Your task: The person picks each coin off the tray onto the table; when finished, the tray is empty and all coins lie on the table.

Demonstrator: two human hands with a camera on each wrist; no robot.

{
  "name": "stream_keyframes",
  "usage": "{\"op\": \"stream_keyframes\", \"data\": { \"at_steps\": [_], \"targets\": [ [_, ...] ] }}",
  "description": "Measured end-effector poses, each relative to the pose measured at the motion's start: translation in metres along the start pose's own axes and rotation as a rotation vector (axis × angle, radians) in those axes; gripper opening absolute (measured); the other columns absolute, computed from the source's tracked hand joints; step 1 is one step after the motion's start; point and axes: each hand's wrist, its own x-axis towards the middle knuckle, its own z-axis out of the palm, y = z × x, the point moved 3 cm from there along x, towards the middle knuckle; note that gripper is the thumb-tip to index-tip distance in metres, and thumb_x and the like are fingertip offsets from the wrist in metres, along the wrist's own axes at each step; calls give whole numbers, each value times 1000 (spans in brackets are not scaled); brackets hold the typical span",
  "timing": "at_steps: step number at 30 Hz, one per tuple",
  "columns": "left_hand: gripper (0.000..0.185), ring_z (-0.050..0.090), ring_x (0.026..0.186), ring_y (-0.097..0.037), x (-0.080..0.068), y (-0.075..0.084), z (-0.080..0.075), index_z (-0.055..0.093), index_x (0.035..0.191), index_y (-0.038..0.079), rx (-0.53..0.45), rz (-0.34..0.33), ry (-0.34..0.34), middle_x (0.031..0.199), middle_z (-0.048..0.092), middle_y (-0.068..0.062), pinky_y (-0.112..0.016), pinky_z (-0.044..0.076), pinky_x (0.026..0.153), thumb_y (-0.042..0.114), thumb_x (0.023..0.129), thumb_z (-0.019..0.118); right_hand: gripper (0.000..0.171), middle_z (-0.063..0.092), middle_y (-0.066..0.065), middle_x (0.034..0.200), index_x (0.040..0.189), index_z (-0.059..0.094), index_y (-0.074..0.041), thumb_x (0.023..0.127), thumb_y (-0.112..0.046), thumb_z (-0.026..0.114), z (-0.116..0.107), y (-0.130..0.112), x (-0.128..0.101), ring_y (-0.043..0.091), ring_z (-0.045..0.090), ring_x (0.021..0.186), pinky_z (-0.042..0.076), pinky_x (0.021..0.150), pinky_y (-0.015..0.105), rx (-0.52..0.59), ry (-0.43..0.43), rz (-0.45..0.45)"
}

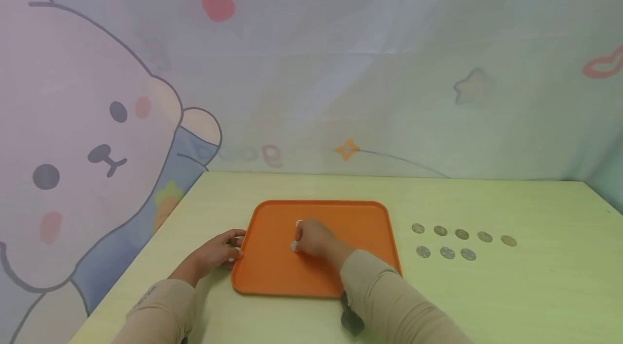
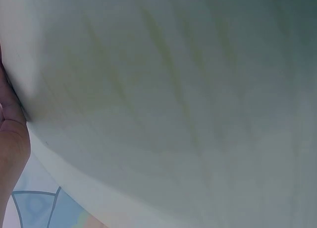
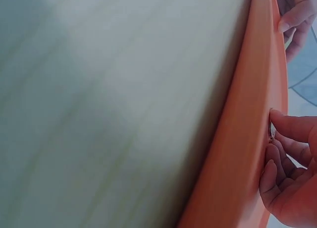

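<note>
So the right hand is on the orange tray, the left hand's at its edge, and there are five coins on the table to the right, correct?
Not quite: the head view shows eight coins there, five behind, three in front. The right hand is on the tray, the left hand at its edge.

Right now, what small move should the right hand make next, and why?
Probably set the coin flat on the orange tray and let go. The right hand pinches it low over the tray's middle, the left hand steadies the tray's left rim, and eight more coins lie on the table.
</note>
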Motion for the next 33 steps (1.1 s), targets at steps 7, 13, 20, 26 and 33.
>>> {"op": "stream_keyframes", "data": {
  "at_steps": [7, 13, 20, 26, 33],
  "targets": [
    [49, 51, 83, -21, 0, -1, -2, 33, 125, -4, -1, 5, 10, 108, 41, -18, -37, 46, 70, -5, 78, 47, 15, 56, 8, 85, 70, 46, -4, 70, 3, 60, -1, 4, 2, 19, 49, 78, 33, 59, 25, 136, 35, -51],
    [49, 51, 82, -20, 0, -2, -2, 34, 125, -5, 3, 17, 12, 107, 42, -17, -36, 46, 69, -5, 78, 47, 12, 55, 18, 102, 71, 49, 0, 70, 8, 57, -5, 10, 0, 23, 49, 83, 36, 58, 26, 334, 60, -54],
    [50, 50, 80, -19, 0, -4, -1, 35, 124, -6, -9, 33, 17, 104, 42, -15, -35, 46, 68, -5, 76, 49, 8, 51, 7, 75, 75, 48, -1, 77, 5, 53, -17, 18, -7, 15, 46, 65, 39, 54, 26, 482, 64, -45],
    [50, 49, 80, -19, 0, -5, 1, 36, 123, -6, -7, 28, 14, 102, 42, -15, -35, 46, 69, -5, 75, 50, 7, 52, 8, 80, 85, 50, 3, 81, -1, 54, -32, 24, -17, 17, 52, 70, 44, 62, 33, 564, 46, -30],
    [51, 50, 81, -19, -2, -3, 0, 35, 124, -6, -12, 28, 24, 104, 43, -16, -36, 46, 69, -7, 75, 50, 9, 54, 11, 87, 87, 46, 5, 83, -1, 51, -52, 28, -34, 20, 54, 78, 44, 72, 40, 660, 24, -32]
  ]
}}
